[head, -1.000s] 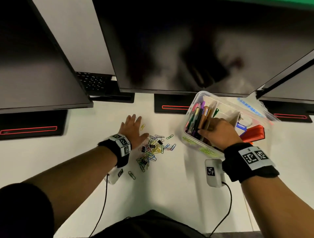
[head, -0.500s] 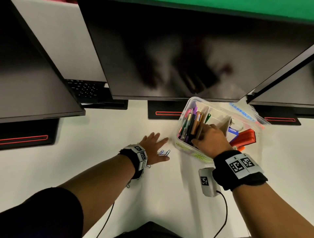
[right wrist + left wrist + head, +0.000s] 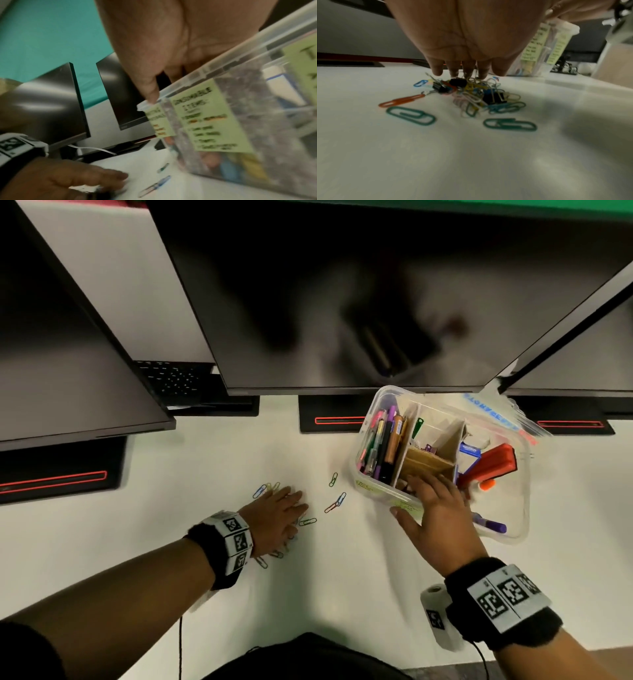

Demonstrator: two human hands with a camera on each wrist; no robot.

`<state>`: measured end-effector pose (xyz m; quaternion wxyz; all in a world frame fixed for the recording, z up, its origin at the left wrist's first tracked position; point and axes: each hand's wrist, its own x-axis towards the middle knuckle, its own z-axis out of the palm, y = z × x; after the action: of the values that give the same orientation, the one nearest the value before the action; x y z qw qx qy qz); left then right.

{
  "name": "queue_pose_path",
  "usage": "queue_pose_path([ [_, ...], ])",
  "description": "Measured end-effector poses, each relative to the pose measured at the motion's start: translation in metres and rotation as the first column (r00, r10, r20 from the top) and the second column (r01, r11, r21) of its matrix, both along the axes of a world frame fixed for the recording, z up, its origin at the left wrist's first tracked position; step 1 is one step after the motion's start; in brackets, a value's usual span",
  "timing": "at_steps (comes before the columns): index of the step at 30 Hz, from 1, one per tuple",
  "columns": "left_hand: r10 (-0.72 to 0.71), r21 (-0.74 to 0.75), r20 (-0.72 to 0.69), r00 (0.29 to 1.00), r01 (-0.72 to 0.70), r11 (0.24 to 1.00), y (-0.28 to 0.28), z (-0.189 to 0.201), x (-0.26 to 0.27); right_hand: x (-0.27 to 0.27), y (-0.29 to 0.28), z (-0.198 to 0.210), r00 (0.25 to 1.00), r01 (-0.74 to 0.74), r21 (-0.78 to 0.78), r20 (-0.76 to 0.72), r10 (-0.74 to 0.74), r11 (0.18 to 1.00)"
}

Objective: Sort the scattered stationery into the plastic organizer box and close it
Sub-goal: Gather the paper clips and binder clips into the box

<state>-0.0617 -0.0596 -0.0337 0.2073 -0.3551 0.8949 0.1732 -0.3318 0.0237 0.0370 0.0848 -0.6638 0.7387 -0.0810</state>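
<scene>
A clear plastic organizer box [image 3: 376,487] stands open at centre right, with pens [image 3: 380,446], cardboard dividers [image 3: 428,462] and a red stapler [image 3: 489,463] inside. My right hand [image 3: 435,508] grips its near rim [image 3: 214,70], thumb outside and fingers inside; in the right wrist view the box looks tilted. My left hand [image 3: 277,515] lies flat on the white desk over a heap of coloured paper clips and black binder clips [image 3: 476,94], straight fingertips [image 3: 453,71] touching the heap. Loose clips [image 3: 335,503] lie between hand and box.
Three dark monitors [image 3: 342,302] hang over the back of the desk, their stands [image 3: 329,419] just behind the box. The box's clear lid [image 3: 496,412] lies behind it. A keyboard [image 3: 174,381] sits at back left. Two green clips [image 3: 411,115] lie near my left wrist.
My left hand slid right over the clip heap and now covers it. My right hand moved from inside the box's middle compartment to its near rim.
</scene>
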Motion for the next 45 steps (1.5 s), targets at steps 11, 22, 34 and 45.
queue_pose_path([
  [11, 0.445, 0.181, -0.034, 0.895, -0.433, 0.883, -0.008, 0.003, 0.022, 0.095, -0.037, -0.070, 0.958, -0.265, 0.327, 0.197, 0.209, 0.907],
  [22, 0.394, 0.275, -0.184, 0.900, -0.338, 0.900, 0.022, 0.013, 0.048, 0.117, -0.036, -0.089, 0.929, -0.341, 0.441, 0.294, 0.226, 0.830],
  [34, 0.435, 0.118, -0.048, 0.899, -0.428, 0.896, 0.027, -0.004, 0.033, 0.137, -0.052, -0.074, 0.931, -0.362, 0.477, 0.144, 0.335, 0.801],
  [45, 0.615, 0.220, -0.231, 0.754, -0.575, 0.788, 0.009, -0.003, 0.014, 0.136, -0.052, -0.084, 0.898, -0.380, 0.303, 0.348, 0.270, 0.874],
])
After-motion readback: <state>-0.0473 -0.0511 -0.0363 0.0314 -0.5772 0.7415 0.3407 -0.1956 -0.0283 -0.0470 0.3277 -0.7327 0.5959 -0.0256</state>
